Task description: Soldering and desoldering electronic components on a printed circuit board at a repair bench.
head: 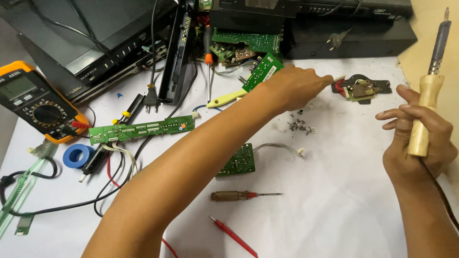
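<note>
White-covered workbench here, pretty cluttered, with black set-top style boxes stacked along the back edge and a yellow multimeter off to the left. The left hand is stretched across the table, fingers pinched narrow at a small brown-and-black part with a red wire; it looks like it's touching the near edge, but I can't tell if anything is really gripped between the fingertips. The right hand is wrapped around the wooden handle of a soldering iron, held upright off to the right with the tip pointing up, well apart from the part. Near the left hand there's a little scatter of screws, and closer in, a small green circuit board, a brown-handled screwdriver and a red probe. Risk-wise, I'd say the outstretched forearm could easily sweep those screws or the board off their spots, and if the iron is hot, its cord trailing down by the wrist could tug it toward skin or the table cover. The iron's tip is nearly cut off at the top of frame, so can't say if it's tinned or smoking. The long green board is half buried in cables.
</note>
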